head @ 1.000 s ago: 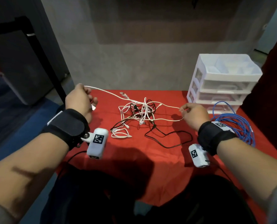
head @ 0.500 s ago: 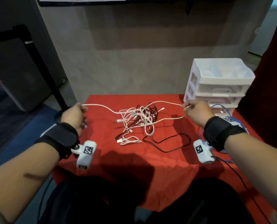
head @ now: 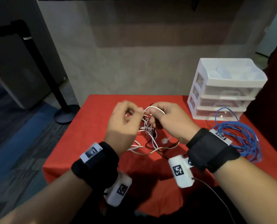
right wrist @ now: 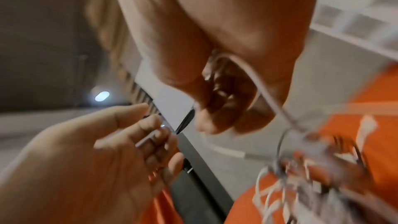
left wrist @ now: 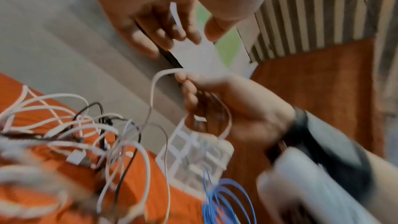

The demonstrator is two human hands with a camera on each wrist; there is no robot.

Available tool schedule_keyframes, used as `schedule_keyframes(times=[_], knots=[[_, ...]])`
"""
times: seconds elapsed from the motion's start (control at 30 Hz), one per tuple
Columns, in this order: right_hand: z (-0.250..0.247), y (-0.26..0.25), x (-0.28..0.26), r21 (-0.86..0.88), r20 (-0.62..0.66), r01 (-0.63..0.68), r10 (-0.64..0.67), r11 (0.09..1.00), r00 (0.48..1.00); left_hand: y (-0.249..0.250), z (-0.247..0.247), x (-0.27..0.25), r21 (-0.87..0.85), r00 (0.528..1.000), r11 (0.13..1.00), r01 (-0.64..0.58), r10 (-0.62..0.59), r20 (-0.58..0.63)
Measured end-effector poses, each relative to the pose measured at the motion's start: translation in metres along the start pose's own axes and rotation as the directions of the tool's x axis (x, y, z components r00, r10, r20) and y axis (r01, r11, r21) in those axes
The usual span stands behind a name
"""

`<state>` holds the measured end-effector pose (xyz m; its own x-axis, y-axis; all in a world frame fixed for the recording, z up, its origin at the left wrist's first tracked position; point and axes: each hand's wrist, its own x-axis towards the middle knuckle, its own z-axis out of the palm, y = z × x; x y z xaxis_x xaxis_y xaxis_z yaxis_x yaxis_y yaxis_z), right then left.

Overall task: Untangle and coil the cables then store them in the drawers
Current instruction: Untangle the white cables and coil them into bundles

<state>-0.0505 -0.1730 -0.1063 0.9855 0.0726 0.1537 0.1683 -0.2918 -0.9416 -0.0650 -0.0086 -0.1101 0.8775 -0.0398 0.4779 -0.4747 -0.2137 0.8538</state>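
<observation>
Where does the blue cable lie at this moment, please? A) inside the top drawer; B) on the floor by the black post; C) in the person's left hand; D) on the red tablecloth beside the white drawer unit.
D: the head view shows the blue cable lying in loose loops on the red tablecloth in front of and beside the white drawer unit, clear of both hands.
</observation>
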Motion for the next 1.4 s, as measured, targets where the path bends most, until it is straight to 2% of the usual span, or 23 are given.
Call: schedule_keyframes(times=[0.03,0.1,0.17,0.2,0.27,0.33,0.4,0.5,0.53,0.57,0.6,0.63,0.67,0.7,0.77,0.83,0.9,0.93,1.07,1.13,1.27,1.4], knots=[[-0.004,0.000,0.006,-0.072,0.043,0.044,-0.041,0.996,0.998,-0.004,-0.002,0.013,-0.043,1.000,0.999,-0.020,0.019,-0.024],[-0.005,-0.003,0.021,-0.172,0.077,0.137,-0.125,0.975,0.989,-0.016,0.007,0.035,-0.209,0.990,0.976,0.055,-0.025,0.142],[-0.006,-0.006,0.041,-0.161,-0.017,0.158,-0.163,0.974,0.987,-0.029,0.027,0.048,-0.271,0.947,0.946,0.176,-0.088,0.309],[-0.011,-0.006,0.052,-0.135,-0.108,0.151,-0.166,0.979,0.980,-0.038,0.035,0.052,-0.255,0.933,0.943,0.212,-0.118,0.339],[-0.033,-0.004,0.070,-0.059,-0.332,0.152,-0.164,0.987,0.929,-0.062,0.039,0.058,-0.162,0.935,0.964,0.208,-0.148,0.322],[-0.065,0.008,0.080,0.047,-0.497,0.183,-0.136,0.982,0.857,-0.090,0.026,0.068,0.025,0.956,0.994,0.104,-0.107,0.273],[-0.078,0.029,0.080,0.052,-0.519,0.162,-0.112,0.985,0.848,-0.119,0.006,0.082,0.208,0.974,0.978,-0.006,-0.042,0.223],[-0.073,0.063,0.080,-0.228,-0.455,0.061,-0.162,0.972,0.876,-0.140,-0.012,0.099,0.354,0.990,0.933,-0.063,0.015,0.137],[-0.071,0.069,0.079,-0.373,-0.429,0.024,-0.195,0.928,0.882,-0.142,-0.013,0.100,0.390,0.993,0.918,-0.076,0.035,0.110],[-0.070,0.071,0.078,-0.545,-0.398,-0.024,-0.234,0.838,0.887,-0.141,-0.011,0.099,0.410,0.994,0.908,-0.090,0.055,0.097],[-0.070,0.072,0.076,-0.703,-0.346,-0.054,-0.275,0.709,0.897,-0.139,-0.007,0.097,0.426,0.992,0.898,-0.112,0.077,0.097],[-0.070,0.070,0.073,-0.803,-0.284,-0.056,-0.299,0.593,0.911,-0.135,-0.002,0.094,0.441,0.988,0.885,-0.147,0.106,0.117],[-0.067,0.065,0.068,-0.849,-0.220,-0.033,-0.295,0.527,0.930,-0.131,0.005,0.091,0.449,0.979,0.873,-0.193,0.139,0.151],[-0.060,0.059,0.063,-0.860,-0.138,0.018,-0.267,0.510,0.954,-0.126,0.012,0.087,0.446,0.967,0.863,-0.236,0.166,0.191],[-0.039,0.051,0.049,-0.823,0.023,0.106,-0.153,0.558,0.988,-0.116,0.025,0.081,0.432,0.950,0.856,-0.285,0.192,0.246],[-0.019,0.055,0.042,-0.708,0.136,0.150,-0.076,0.690,0.988,-0.109,0.032,0.078,0.443,0.943,0.844,-0.302,0.197,0.267],[-0.009,0.065,0.047,-0.507,0.221,0.167,-0.060,0.846,0.973,-0.108,0.036,0.074,0.448,0.936,0.833,-0.323,0.212,0.281],[-0.008,0.070,0.051,-0.443,0.217,0.171,-0.080,0.880,0.973,-0.108,0.036,0.072,0.430,0.935,0.844,-0.322,0.213,0.283],[-0.019,0.077,0.065,-0.465,0.001,0.110,-0.124,0.879,0.992,-0.112,0.031,0.070,0.361,0.934,0.885,-0.293,0.184,0.306],[-0.023,0.070,0.065,-0.379,-0.074,0.100,-0.138,0.920,0.988,-0.113,0.034,0.070,0.377,0.928,0.881,-0.286,0.158,0.337],[-0.036,0.054,0.061,-0.185,-0.226,0.191,-0.231,0.964,0.946,-0.120,0.035,0.073,0.527,0.933,0.797,-0.295,0.124,0.337],[-0.054,0.064,0.065,-0.042,-0.344,0.157,-0.162,0.987,0.925,-0.119,0.026,0.080,0.384,0.947,0.900,-0.207,0.086,0.308]])
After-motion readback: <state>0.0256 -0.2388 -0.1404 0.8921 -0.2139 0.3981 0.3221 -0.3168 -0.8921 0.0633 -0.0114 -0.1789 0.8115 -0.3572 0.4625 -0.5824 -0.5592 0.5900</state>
